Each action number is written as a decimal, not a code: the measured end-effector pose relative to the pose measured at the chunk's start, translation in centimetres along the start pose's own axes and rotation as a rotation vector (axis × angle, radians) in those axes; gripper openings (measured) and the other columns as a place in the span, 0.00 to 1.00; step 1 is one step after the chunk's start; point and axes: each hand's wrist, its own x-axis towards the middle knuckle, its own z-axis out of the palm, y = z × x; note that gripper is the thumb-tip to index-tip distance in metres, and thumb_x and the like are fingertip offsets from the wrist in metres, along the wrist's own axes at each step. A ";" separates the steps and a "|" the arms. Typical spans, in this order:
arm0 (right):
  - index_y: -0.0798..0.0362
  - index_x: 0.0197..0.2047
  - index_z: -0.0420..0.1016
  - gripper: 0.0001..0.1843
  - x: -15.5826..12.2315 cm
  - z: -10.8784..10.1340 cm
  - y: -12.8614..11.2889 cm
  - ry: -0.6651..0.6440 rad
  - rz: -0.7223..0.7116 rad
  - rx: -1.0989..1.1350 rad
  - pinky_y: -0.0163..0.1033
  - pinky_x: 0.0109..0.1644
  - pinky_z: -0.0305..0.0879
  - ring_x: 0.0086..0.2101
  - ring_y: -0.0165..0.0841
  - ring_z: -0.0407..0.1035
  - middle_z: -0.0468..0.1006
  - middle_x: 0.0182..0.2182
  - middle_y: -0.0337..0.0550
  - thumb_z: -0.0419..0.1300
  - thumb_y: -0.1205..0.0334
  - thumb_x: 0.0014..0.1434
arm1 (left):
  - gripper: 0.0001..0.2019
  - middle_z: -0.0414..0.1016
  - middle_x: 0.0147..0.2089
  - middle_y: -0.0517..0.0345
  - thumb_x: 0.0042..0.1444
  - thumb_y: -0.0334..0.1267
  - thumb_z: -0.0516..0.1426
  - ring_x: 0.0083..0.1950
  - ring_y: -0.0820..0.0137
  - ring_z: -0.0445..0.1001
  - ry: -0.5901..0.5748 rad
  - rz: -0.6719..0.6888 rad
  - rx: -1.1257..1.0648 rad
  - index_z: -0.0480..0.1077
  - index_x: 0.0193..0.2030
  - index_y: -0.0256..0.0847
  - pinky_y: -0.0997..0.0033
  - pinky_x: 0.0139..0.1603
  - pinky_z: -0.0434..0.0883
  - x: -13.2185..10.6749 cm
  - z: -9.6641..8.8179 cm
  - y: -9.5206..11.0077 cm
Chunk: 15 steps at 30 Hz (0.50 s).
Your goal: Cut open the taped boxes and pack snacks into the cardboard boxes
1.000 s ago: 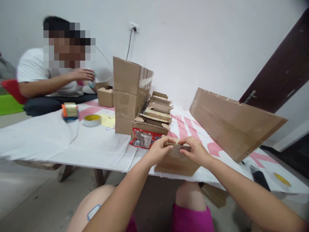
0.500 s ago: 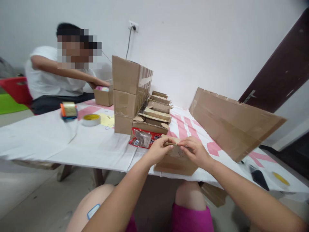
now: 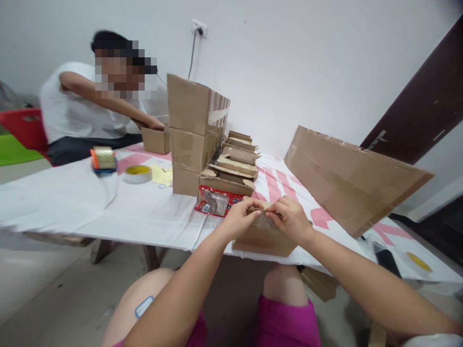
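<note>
A small brown cardboard box (image 3: pixel 263 241) sits at the near edge of the white-covered table (image 3: pixel 152 221). My left hand (image 3: pixel 241 219) and my right hand (image 3: pixel 290 219) meet over its top, fingers pinched on the box's top flap (image 3: pixel 265 208). Just behind my left hand lies a red snack packet (image 3: pixel 216 202). Beyond it, a row of open-flapped small boxes (image 3: pixel 231 168) runs away from me.
A stack of three taped cartons (image 3: pixel 193 137) stands mid-table. Flat cardboard sheets (image 3: pixel 350 178) lean at the right. A tape dispenser (image 3: pixel 104 159) and a yellow tape roll (image 3: pixel 137 173) lie at the left. A person in a white shirt (image 3: pixel 79 115) reaches into a small box (image 3: pixel 156 140).
My two hands have drawn closer together on the flap. The other person leaned forward and lowered a hand into the small box at the far left.
</note>
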 end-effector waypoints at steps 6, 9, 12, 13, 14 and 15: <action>0.52 0.55 0.69 0.17 -2.4 0.8 0.1 -0.015 -0.099 -0.125 0.51 0.49 0.63 0.46 0.44 0.67 0.77 0.46 0.50 0.54 0.62 0.63 | 0.10 0.75 0.38 0.57 0.55 0.35 0.55 0.39 0.67 0.73 0.096 0.007 0.200 0.72 0.44 0.41 0.70 0.42 0.68 0.1 0.1 -1.1; 0.51 0.60 0.63 0.24 -3.7 1.4 0.2 0.014 -0.135 -0.152 0.55 0.54 0.61 0.54 0.47 0.62 0.71 0.55 0.52 0.58 0.58 0.61 | 0.12 0.76 0.35 0.59 0.55 0.35 0.55 0.37 0.67 0.73 0.134 0.007 0.268 0.71 0.47 0.42 0.70 0.41 0.68 0.2 0.0 -1.5; 0.48 0.56 0.67 0.22 -4.5 1.9 0.0 0.022 -0.182 -0.182 0.56 0.57 0.58 0.55 0.47 0.62 0.72 0.54 0.50 0.61 0.57 0.58 | 0.14 0.75 0.33 0.60 0.55 0.35 0.55 0.35 0.68 0.72 0.139 0.017 0.316 0.70 0.49 0.42 0.70 0.41 0.67 0.3 0.1 -1.7; 0.48 0.54 0.69 0.19 -4.5 2.1 -0.1 0.022 -0.194 -0.181 0.55 0.57 0.58 0.54 0.46 0.62 0.73 0.52 0.49 0.61 0.59 0.58 | 0.14 0.75 0.33 0.60 0.55 0.35 0.55 0.35 0.68 0.72 0.139 0.017 0.333 0.70 0.49 0.43 0.70 0.41 0.67 0.3 0.2 -1.7; 0.48 0.51 0.70 0.16 -4.5 2.2 -0.2 0.027 -0.201 -0.176 0.54 0.56 0.58 0.53 0.45 0.63 0.74 0.51 0.48 0.60 0.62 0.59 | 0.14 0.74 0.33 0.60 0.56 0.35 0.54 0.35 0.68 0.72 0.138 0.016 0.351 0.70 0.49 0.43 0.70 0.41 0.67 0.4 0.2 -1.7; 0.48 0.49 0.71 0.14 -4.5 2.3 -0.3 0.038 -0.205 -0.166 0.52 0.56 0.59 0.51 0.43 0.64 0.76 0.49 0.47 0.59 0.65 0.59 | 0.14 0.74 0.32 0.60 0.56 0.35 0.54 0.34 0.68 0.72 0.138 0.013 0.366 0.70 0.49 0.43 0.71 0.41 0.67 0.4 0.3 -1.7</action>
